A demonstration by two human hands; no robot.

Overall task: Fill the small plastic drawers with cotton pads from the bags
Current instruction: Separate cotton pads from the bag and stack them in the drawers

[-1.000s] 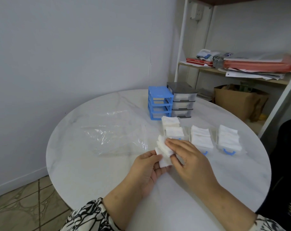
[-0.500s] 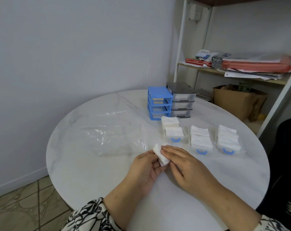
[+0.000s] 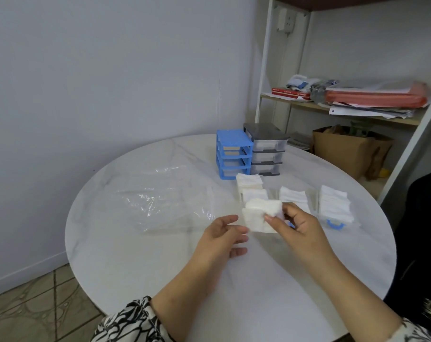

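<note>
My right hand [image 3: 299, 229] pinches a small stack of white cotton pads [image 3: 260, 214] above the table, just in front of the left drawer. My left hand [image 3: 222, 236] hovers beside the stack with relaxed fingers, holding nothing. Three clear pulled-out drawers with blue handles lie in a row: the left drawer [image 3: 252, 193], the middle drawer [image 3: 293, 197] and the right drawer [image 3: 334, 206], each heaped with white pads. A blue drawer frame [image 3: 233, 154] stands behind them, its slots without drawers. An emptied clear plastic bag [image 3: 165, 198] lies flat at the left.
A grey drawer unit [image 3: 266, 150] with its drawers in place stands against the blue frame. The round white marble table [image 3: 160, 262] ends close on every side. A shelf with papers [image 3: 372, 101] and a brown paper bag [image 3: 347, 154] stand behind at the right.
My right hand has lifted the pad stack up and toward the left drawer. My left hand has let go of the stack and now hangs beside it.
</note>
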